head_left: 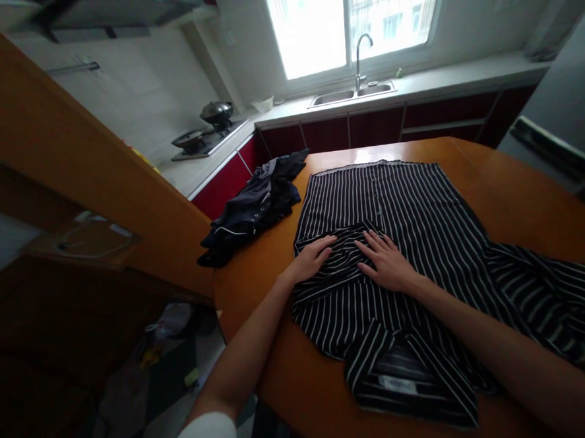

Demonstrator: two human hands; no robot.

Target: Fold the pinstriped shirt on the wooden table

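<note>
A black shirt with white stripes (416, 218) lies spread on the wooden table, its collar toward me and its hem at the far side. One sleeve is folded across the front of the shirt. My left hand (313, 260) rests on that folded sleeve near the shirt's left edge, fingers stretched out. Flat on the sleeve's inner end lies my right hand (385, 261), its fingers spread. The other sleeve (549, 289) stretches out to the right, rumpled. A pale label shows inside the collar (412, 397).
Dark crumpled clothes (256, 204) lie at the table's left edge. The round wooden table (508, 179) fills the middle. Beyond it are a counter with a sink (354, 95) and a stove with pans (216, 112). A wooden partition (84, 146) stands at left.
</note>
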